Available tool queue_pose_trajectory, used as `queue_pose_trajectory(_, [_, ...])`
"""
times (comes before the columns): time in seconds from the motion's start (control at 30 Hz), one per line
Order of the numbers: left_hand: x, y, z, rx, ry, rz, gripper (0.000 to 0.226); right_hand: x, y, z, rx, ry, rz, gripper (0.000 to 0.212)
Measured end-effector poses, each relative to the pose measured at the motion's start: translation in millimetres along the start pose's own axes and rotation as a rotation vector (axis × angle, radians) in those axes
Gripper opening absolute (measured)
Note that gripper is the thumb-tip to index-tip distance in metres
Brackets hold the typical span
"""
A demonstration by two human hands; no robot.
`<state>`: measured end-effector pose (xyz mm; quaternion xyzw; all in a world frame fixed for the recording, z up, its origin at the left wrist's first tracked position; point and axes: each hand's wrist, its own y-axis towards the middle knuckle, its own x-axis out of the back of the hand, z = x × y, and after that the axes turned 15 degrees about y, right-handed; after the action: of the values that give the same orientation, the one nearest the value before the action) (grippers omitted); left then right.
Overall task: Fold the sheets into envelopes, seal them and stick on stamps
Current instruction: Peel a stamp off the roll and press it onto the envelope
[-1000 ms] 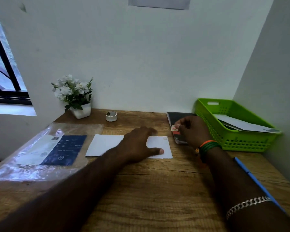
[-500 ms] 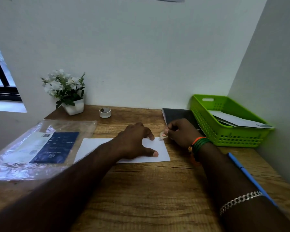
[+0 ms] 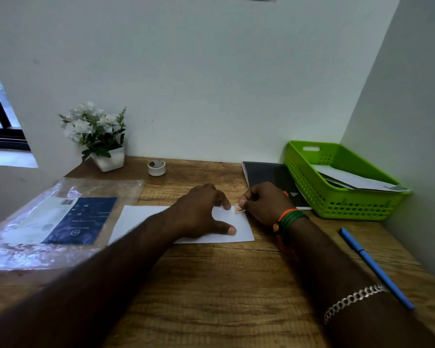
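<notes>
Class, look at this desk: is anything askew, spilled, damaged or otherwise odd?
Nothing is spilled or damaged. One small oddity: the papers in the green basket lie askew, one corner poking over its right rim. The envelope lies flat.

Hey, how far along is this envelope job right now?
Done: at least one white envelope lies in the green basket. In hand: the left hand presses another envelope flat on the desk, and the right hand pinches a stamp at its top right corner. Left: pressing the stamp down and binning it. Whether more sheets wait in the plastic pack is unclear.
</notes>
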<state>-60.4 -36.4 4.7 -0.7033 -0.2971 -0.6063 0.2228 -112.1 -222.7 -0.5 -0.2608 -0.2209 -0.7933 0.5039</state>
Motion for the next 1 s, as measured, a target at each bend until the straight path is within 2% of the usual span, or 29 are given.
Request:
queue_pose_trajectory(0.33, [2.1,-0.9,-1.4,0.009,-0.002,0.012,0.058,1.2,0.6,1.3,-0.025,0.071,0.038,0.018])
queue_pose_trajectory(0.7, [0.8,-0.9,-2.3,-0.001,0.013,0.004,0.059,-4.9,-7.5,3.8,0.008,-0.068,-0.047,0.012])
queue_pose_trajectory(0.9, [1.4,-3.1,-4.1,-0.041,0.036,0.003,0.050,-7.3,-9.6,2.4,0.035,-0.095,-0.058,0.014])
queue_pose_trajectory(1.0, [1.0,-2.6,-2.4,-0.049,0.007,0.001,0.049,-6.5,-10.7,0.9,0.056,-0.043,-0.090,0.032])
